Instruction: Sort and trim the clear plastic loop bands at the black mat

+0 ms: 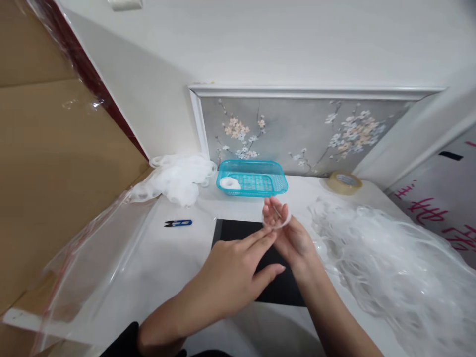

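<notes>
A thin translucent ring (279, 226) loops around the curled fingers of my right hand (293, 240), its palm turned up. Reaching across from the left, my left hand (240, 263) has its fingers stretched out and its thumb apart. Its fingertips meet the right hand near the ring's lower edge; whether they touch the ring I cannot tell. Both hands are above a black mat (280, 292) on the white table (178, 263). Beyond them stands a turquoise basket (260, 191) with a white coil (229, 183) at its left end.
Small blue-handled thread snips (178, 223) lie left of the mat. Tangled translucent rings (394, 267) heap up on the right, and a white bundle (178, 176) sits at the back left. Tape (344, 182) rests near the wall. Cardboard (55, 163) and a clear bag (96, 258) border the left.
</notes>
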Motion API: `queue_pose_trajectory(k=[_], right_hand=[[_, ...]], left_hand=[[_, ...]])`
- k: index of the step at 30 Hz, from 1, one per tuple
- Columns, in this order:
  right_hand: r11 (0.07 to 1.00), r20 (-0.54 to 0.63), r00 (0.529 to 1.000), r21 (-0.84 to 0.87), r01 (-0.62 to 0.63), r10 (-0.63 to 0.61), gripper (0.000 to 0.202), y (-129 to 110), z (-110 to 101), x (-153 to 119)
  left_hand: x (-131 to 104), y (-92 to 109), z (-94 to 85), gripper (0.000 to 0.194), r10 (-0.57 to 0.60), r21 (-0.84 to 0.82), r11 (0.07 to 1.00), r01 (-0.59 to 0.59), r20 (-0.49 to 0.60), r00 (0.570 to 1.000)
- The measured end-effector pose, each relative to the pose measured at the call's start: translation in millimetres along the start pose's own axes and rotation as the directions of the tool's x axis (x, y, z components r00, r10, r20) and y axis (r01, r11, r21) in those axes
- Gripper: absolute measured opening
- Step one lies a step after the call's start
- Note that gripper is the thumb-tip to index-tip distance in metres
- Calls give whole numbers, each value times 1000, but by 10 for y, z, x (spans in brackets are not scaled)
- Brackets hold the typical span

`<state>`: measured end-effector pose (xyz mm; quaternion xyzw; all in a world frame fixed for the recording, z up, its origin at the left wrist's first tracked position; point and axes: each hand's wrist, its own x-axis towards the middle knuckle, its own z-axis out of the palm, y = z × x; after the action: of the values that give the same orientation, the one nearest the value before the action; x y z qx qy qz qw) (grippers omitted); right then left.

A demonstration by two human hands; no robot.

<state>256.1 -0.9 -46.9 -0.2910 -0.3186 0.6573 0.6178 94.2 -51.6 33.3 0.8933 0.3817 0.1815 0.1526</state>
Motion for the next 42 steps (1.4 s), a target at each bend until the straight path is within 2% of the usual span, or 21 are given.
queue_pose_trajectory(k=[3, 5, 6, 7, 8, 10, 11, 15, 18, 20, 25, 29, 31, 33, 34, 35, 36, 38, 39, 40, 42], right_hand=[[978, -34, 992, -170, 117, -124, 37, -46, 39, 402], [899, 14, 986, -408, 158, -167, 46, -39, 130, 785], [787, 70, 986, -596, 161, -149, 48, -25, 190, 989], [580, 143, 985, -797, 171, -93, 52, -4, 255, 1190], [334, 206, 979, -922, 196, -6, 57, 20, 321, 1379], [109, 230, 966, -970, 218, 116, 57, 80, 442, 1694], [40, 228, 959, -974, 225, 167, 52, 115, 491, 1815], [-196, 182, 935, -949, 248, 303, 28, 285, 590, 2085], [-344, 147, 918, -896, 282, 369, 27, 408, 600, 2130], [-405, 141, 901, -857, 319, 411, 26, 465, 593, 2123], [-478, 168, 870, -779, 406, 464, 27, 489, 568, 2095], [-486, 216, 889, -773, 408, 403, 35, 329, 606, 1991], [-470, 245, 897, -784, 406, 368, 38, 201, 651, 1819], [-396, 303, 887, -810, 432, 348, 38, 60, 693, 1510], [-341, 339, 876, -824, 452, 343, 38, -13, 701, 1299], [-204, 409, 856, -852, 482, 316, 35, -88, 691, 1055], [-75, 460, 833, -861, 504, 308, 33, -166, 657, 786], [92, 492, 808, -867, 491, 325, 33, -332, 491, 211], [114, 466, 812, -882, 457, 350, 33, -421, 352, -76], [111, 414, 831, -909, 403, 373, 33, -514, 177, -352], [86, 276, 866, -961, 264, 418, 35, -701, -247, -861]], left_hand=[[-86, -46, -106, 56, -36, 79, 997, 26, 133, 990], [-170, -86, -177, 60, -30, 88, 996, 11, 210, 977], [-216, -107, -213, 61, -28, 84, 996, 8, 238, 971], [-261, -128, -251, 62, -31, 76, 997, 11, 258, 966], [-303, -149, -293, 63, -37, 65, 998, 21, 268, 963], [-376, -191, -387, 66, -60, 40, 998, 52, 266, 962], [-405, -214, -439, 67, -70, 25, 998, 66, 259, 963], [-467, -323, -636, 71, -146, -22, 988, 155, 224, 964], [-457, -397, -715, 70, -235, -26, 970, 243, 179, 955], [-435, -428, -720, 70, -278, -14, 959, 283, 142, 950], [-396, -447, -620, 69, -287, 54, 957, 284, 68, 955], [-384, -374, -534, 70, -211, 105, 973, 204, 57, 976], [-378, -313, -524, 61, -138, 113, 985, 132, 50, 989], [-387, -254, -530, 45, 1, 85, 996, 1, -27, 1000], [-402, -228, -533, 38, 99, 53, 994, -94, -105, 990], [-425, -208, -535, 33, 206, 16, 978, -206, -197, 959], [-454, -192, -533, 30, 306, -19, 946, -325, -284, 908], [-520, -178, -522, 27, 437, -83, 859, -505, -392, 809], [-549, -176, -517, 27, 474, -110, 824, -556, -405, 782], [-569, -177, -513, 27, 494, -132, 803, -582, -399, 772], [-580, -181, -518, 27, 499, -156, 796, -585, -378, 780]])
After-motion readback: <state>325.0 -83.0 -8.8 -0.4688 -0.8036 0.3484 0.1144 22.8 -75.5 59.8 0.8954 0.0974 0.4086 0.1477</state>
